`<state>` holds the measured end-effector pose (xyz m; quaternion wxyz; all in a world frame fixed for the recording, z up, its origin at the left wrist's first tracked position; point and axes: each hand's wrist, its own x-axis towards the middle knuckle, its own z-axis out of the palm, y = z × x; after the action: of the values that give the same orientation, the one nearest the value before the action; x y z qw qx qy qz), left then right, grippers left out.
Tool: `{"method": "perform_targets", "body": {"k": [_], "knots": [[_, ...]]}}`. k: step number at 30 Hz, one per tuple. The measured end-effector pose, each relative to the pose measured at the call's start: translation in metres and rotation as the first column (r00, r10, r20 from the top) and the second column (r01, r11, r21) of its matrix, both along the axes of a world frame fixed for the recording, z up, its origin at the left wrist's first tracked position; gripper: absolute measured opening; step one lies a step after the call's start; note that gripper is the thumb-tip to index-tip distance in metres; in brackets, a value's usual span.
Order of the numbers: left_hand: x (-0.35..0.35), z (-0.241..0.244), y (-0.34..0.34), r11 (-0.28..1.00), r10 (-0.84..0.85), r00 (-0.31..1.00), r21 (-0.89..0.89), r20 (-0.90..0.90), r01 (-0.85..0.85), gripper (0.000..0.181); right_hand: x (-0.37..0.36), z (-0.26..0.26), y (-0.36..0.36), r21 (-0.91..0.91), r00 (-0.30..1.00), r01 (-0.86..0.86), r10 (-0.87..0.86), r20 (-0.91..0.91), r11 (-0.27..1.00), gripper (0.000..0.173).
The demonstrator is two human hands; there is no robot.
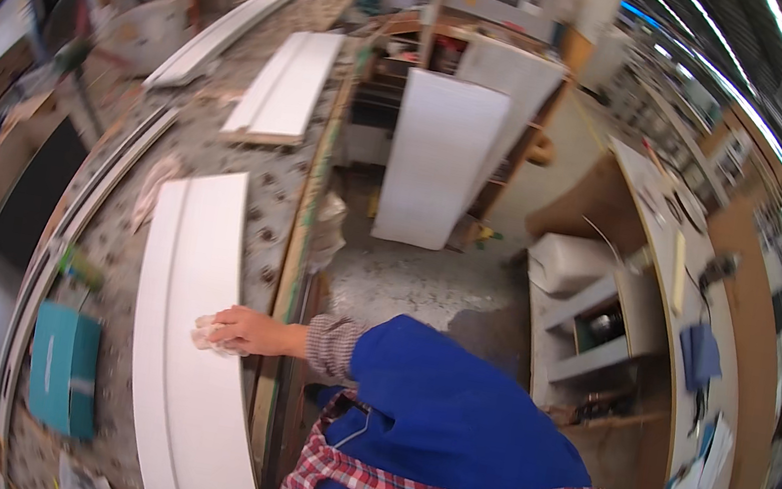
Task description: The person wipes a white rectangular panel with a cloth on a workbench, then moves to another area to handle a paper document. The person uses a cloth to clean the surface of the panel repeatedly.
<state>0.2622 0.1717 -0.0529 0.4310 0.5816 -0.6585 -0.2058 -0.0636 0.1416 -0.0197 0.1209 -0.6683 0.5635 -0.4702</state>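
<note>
My right hand (245,330) is closed on a crumpled whitish cloth (214,336), which rests on the face of a long white grooved panel (200,277). The panel lies lengthwise on a speckled, stained workbench (267,234). My left hand is out of view. Left of the panel are a teal box (63,370) and a green roll or can (82,268). A pinkish rag (157,187) lies against the panel's far left edge. Farther up the bench lies a shorter white grooved panel (286,84), with long white trim pieces (234,27) beyond it.
A long metal-like rail (73,216) runs along the bench's left side. White boards (441,161) lean on a shelf unit across the floor. To the right, a long table (686,326) carries papers and a blue cloth (699,357), beside a wrapped white bundle (570,265).
</note>
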Motion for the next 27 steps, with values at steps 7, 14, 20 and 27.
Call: {"method": "perform_targets", "body": {"k": [7, 14, 20, 27], "knots": [[-0.044, 0.0, 0.004, 0.958, -0.248, 0.926, -0.073, 0.283, 0.279, 0.03, 0.043, -0.002, 0.007, -0.205, 0.86, 0.419, -0.459, -0.222, 0.885, 0.039], [-0.053, 0.001, 0.014, 0.933, -0.249, 0.851, -0.119, 0.462, 0.338, 0.027, 0.19, -0.04, 0.037, -0.07, 0.662, -0.721, 0.656, -0.362, 0.689, 0.015], [-0.051, -0.004, 0.019, 0.915, -0.128, 0.814, -0.249, 0.566, 0.317, 0.028, 0.133, -0.037, 0.087, -0.001, 0.765, -0.639, 0.635, -0.111, 0.769, 0.016], [-0.051, -0.018, 0.022, 0.856, -0.003, 0.803, -0.414, 0.596, 0.311, 0.033, 0.028, -0.024, 0.202, -0.038, 0.959, -0.265, 0.268, 0.091, 0.963, 0.023]]}}
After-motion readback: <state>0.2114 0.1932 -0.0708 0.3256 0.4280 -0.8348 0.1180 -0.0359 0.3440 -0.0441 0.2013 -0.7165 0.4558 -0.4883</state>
